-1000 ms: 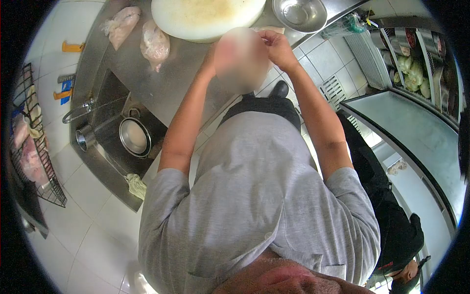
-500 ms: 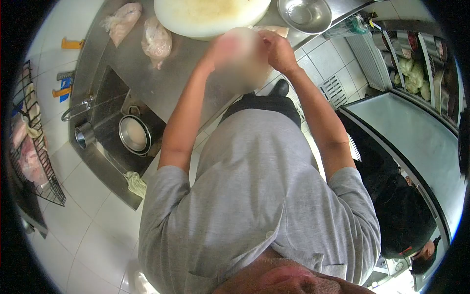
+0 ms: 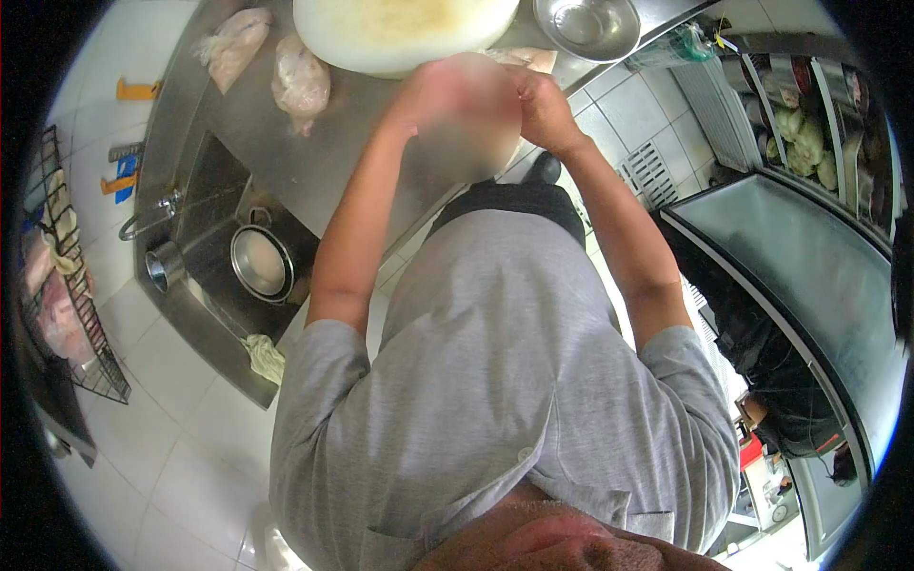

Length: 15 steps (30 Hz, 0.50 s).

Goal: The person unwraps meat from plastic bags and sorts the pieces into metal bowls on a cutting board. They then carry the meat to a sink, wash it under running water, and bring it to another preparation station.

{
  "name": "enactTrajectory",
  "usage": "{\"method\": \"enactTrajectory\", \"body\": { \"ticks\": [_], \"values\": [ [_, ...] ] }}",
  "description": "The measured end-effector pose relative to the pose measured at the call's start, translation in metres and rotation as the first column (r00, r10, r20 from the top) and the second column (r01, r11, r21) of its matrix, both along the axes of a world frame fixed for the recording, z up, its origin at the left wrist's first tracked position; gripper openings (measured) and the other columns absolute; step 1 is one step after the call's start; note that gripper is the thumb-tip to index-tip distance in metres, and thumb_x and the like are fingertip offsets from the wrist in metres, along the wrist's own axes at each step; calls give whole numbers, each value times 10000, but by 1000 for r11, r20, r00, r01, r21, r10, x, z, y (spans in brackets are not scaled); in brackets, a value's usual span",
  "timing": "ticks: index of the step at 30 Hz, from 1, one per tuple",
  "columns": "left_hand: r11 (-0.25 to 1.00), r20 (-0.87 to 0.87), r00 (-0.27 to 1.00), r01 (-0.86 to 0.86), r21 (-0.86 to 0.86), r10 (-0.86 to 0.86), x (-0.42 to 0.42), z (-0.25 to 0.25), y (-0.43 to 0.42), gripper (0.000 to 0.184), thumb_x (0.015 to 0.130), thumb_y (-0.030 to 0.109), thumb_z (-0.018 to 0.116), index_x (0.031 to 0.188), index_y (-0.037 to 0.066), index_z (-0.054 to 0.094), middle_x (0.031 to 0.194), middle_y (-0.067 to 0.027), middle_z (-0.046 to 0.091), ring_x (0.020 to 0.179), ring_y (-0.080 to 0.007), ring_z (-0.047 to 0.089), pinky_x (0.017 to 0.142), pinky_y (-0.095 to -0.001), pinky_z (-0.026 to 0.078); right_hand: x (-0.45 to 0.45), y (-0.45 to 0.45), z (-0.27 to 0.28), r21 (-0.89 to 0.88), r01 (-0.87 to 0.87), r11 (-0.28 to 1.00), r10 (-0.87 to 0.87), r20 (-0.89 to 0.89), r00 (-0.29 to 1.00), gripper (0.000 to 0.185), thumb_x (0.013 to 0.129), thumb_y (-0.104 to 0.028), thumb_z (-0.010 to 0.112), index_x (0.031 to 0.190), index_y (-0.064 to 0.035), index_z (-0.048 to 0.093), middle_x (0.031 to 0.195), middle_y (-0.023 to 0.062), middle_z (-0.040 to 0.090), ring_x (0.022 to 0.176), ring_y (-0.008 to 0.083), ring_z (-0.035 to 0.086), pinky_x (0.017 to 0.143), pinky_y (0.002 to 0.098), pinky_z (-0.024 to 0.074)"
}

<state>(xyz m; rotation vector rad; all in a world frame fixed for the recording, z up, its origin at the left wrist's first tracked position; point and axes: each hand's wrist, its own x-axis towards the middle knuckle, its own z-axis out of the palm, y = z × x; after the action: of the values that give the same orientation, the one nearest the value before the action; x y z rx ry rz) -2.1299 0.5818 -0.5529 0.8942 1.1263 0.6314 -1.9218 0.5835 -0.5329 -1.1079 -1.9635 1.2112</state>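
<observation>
Over the edge of the steel counter [image 3: 362,143], my two hands are held close together at chest height. A blurred patch hides most of my left hand [image 3: 415,103], so its fingers do not show. My right hand [image 3: 545,109] is closed, thumb and fingers pinched at the patch's right edge. What lies between the hands is smeared out; a pale edge shows below them. Just beyond them is a pale bagged piece [image 3: 531,60], partly covered. Past that stands a thick round white cutting board [image 3: 405,38]. Two clear bags of pale raw meat, one nearer [image 3: 301,84] and one farther [image 3: 235,48], lie leftward.
A steel bowl [image 3: 587,27] sits right of the board. The sink [image 3: 205,214] at left holds a pot [image 3: 262,262] and a metal cup [image 3: 165,263]; a cloth [image 3: 264,358] hangs nearby. At right, a glass fridge door [image 3: 790,247] stands open beside a person in black [image 3: 795,409].
My hands stay together at nearly the same place. The person in black at right has shifted behind the fridge door, which has swung slightly.
</observation>
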Motion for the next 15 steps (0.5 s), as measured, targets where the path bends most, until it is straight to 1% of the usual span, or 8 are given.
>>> {"method": "enactTrajectory", "body": {
  "ticks": [2,6,9,11,12,13,14,15],
  "values": [
    [1000,-28,1000,4,-5,-4,4,4,2,359,976,371,650,1004,13,643,897,-56,673,753,-138,654,677,-272,534,1,2,-12,-82,46,996,-49,-35,998,336,861,-162,762,1177,-74,689,950,142,736,780,242,703,721,339,553],
    [974,-388,920,41,223,50,-10,-3,-4,336,951,346,676,997,13,659,857,-70,689,754,-140,677,640,-288,535,14,8,-33,-187,145,972,-163,-88,983,305,948,-268,676,1142,-33,685,889,188,717,736,245,683,701,351,543],
    [918,-676,731,202,342,91,-28,-32,-20,364,901,345,711,1043,14,668,896,-123,714,800,-205,700,693,-339,547,25,11,-35,-200,300,933,-278,131,952,397,978,-381,617,1119,-17,687,878,202,710,742,275,689,710,364,542],
    [910,-754,637,197,364,164,-28,-33,-40,424,855,376,733,1080,24,666,947,-170,720,863,-279,709,774,-391,551,24,7,-35,-56,317,947,-301,191,934,437,953,-403,626,1165,-23,666,918,201,709,787,351,689,756,414,556],
    [936,-810,572,199,289,128,-23,-27,-43,387,843,315,742,1076,15,666,965,-179,723,907,-303,709,793,-393,550,21,2,-40,25,295,955,-293,207,933,431,942,-387,640,1180,-28,661,931,197,710,800,366,688,767,427,558],
    [933,-791,593,180,312,150,-20,-31,-42,376,842,290,746,1077,8,667,955,-172,728,872,-287,712,774,-385,553,19,-1,-42,108,269,957,-287,223,932,428,932,-372,653,1195,-33,655,943,193,712,813,381,686,779,439,561],
    [929,-771,614,161,333,170,-18,-39,-44,365,840,266,750,1077,0,668,945,-164,733,837,-271,714,755,-377,556,17,-3,-41,360,136,923,-235,247,940,454,894,-352,692,1227,-48,643,977,179,718,863,393,690,806,462,562],
    [927,-751,633,140,349,187,-17,-47,-48,355,839,242,754,1077,-7,670,935,-157,738,803,-255,717,737,-370,558,18,-8,-39,346,151,926,-245,246,938,453,883,-343,703,1219,-42,651,996,176,719,867,372,699,807,445,562]
  ]
}}
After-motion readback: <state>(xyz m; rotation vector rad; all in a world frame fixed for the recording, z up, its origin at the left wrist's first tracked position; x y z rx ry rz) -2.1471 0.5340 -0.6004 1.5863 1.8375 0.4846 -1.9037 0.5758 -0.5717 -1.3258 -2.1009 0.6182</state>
